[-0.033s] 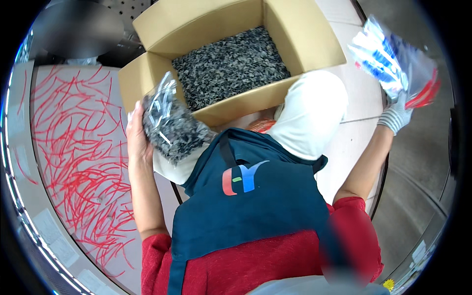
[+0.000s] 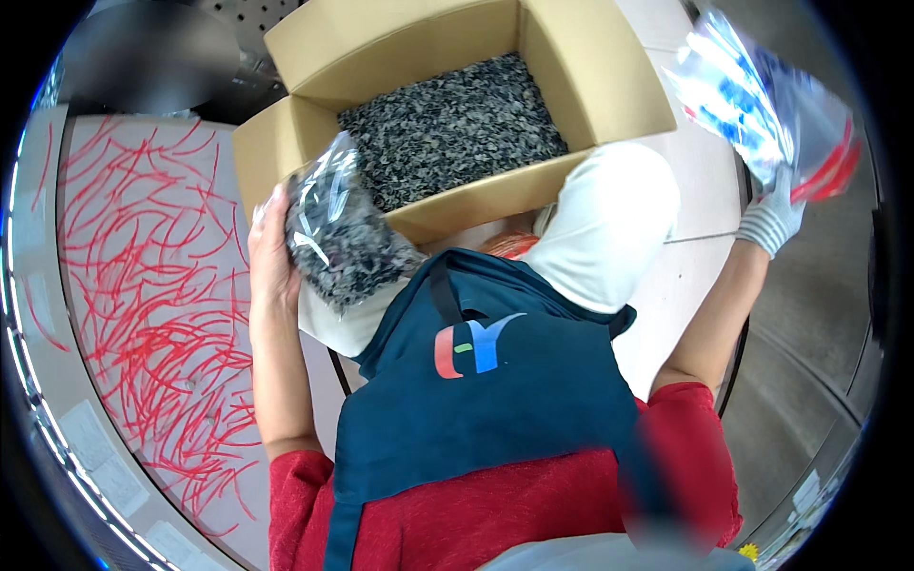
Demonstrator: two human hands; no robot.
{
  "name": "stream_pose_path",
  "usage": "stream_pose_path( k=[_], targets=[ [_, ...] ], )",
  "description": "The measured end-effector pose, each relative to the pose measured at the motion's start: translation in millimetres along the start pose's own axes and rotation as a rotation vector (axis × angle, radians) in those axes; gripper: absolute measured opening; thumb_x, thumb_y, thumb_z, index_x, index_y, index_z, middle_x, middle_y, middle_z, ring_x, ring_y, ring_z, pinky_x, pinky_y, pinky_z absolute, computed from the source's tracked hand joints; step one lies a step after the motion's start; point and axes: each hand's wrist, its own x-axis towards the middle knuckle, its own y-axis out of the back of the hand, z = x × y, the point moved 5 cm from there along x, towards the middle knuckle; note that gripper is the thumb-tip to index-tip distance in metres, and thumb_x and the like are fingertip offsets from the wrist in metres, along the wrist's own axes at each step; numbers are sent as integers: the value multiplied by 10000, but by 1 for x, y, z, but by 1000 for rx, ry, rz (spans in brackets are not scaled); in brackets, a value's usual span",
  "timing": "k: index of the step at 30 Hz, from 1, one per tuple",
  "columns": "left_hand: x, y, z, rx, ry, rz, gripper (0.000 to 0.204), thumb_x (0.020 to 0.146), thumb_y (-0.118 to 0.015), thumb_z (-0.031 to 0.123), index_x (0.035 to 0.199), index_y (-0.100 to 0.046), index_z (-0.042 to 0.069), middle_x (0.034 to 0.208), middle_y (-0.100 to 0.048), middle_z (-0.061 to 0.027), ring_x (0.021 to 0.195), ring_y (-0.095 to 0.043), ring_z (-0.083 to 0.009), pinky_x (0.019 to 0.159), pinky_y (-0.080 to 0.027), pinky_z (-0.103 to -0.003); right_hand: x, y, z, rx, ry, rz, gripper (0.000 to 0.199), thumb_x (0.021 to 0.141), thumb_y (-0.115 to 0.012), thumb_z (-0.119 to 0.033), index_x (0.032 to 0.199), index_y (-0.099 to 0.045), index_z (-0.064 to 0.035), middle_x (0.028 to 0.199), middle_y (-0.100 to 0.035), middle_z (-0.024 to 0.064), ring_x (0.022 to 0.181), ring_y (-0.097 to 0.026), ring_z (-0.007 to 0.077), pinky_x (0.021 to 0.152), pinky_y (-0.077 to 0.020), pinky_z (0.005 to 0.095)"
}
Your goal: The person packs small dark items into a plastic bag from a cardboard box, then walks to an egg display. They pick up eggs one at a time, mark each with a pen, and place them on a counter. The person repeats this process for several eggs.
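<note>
My left hand (image 2: 271, 243), bare, is closed on the left side of a clear plastic bag (image 2: 345, 243). Dark grey and black flakes, dry and curled in look, fill the bag, which rests by my left thigh. My right hand (image 2: 776, 211) wears a light grey glove with a striped cuff and is stretched far out to the right. It grips the lower end of a clear plastic pouch (image 2: 762, 105) with blue and white print and red edging; no contents can be made out. Between my arms, an open cardboard box (image 2: 495, 193) holds a bed of the same dark flakes (image 2: 452, 124).
Many thin red strips (image 2: 162, 352) lie scattered over a pale table (image 2: 81, 143) at the left. My knee (image 2: 619, 214) presses close to the box's near right corner. Grey floor (image 2: 800, 381) shows at the right. A dark round object (image 2: 152, 57) stands at the far left.
My right hand and its pouch have moved slightly up and to the right. The left hand keeps its hold on the filled bag, and the view has shifted a little.
</note>
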Motion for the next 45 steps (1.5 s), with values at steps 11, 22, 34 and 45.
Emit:
stream_pose_path(
  k=[11, 22, 34, 45],
  targets=[
    [143, -9, 76, 215, -204, -11, 375, 905, -688, 244, 1136, -600, -38, 972, -669, -60, 837, -618, -89, 755, -505, -229, -197, -279, 75, -471, -815, -1141, 517, 820, -739, -312, 1178, -552, 11, 906, -631, 108, 751, -599, 164, 642, -523, 304],
    [280, -47, 27, 306, 122, -129, 383, 880, -721, 266, 1117, -617, -16, 961, -682, -61, 833, -624, -95, 756, -510, -234, -211, -207, -29, -1143, 618, -1540, 432, 735, -700, -148, 1138, -591, -34, 1243, -563, 206, 1220, -480, 418, 1040, -365, 505],
    [153, -133, 70, 376, 618, -320, 324, 878, -730, 256, 1080, -624, 26, 928, -657, -13, 846, -590, -81, 770, -489, -250, -194, -223, -45, -891, 171, -1643, 259, 729, -690, -168, 943, -652, -28, 1057, -626, 167, 1074, -558, 382, 959, -434, 482],
    [-32, -161, 242, 315, 647, 67, 351, 884, -713, 265, 1096, -638, -5, 970, -658, -46, 867, -602, -115, 794, -495, -272, -194, -172, -73, -1357, -13, -1663, 304, 783, -633, -282, 1029, -660, -105, 1106, -602, 105, 1121, -521, 294, 966, -407, 437]
  ],
)
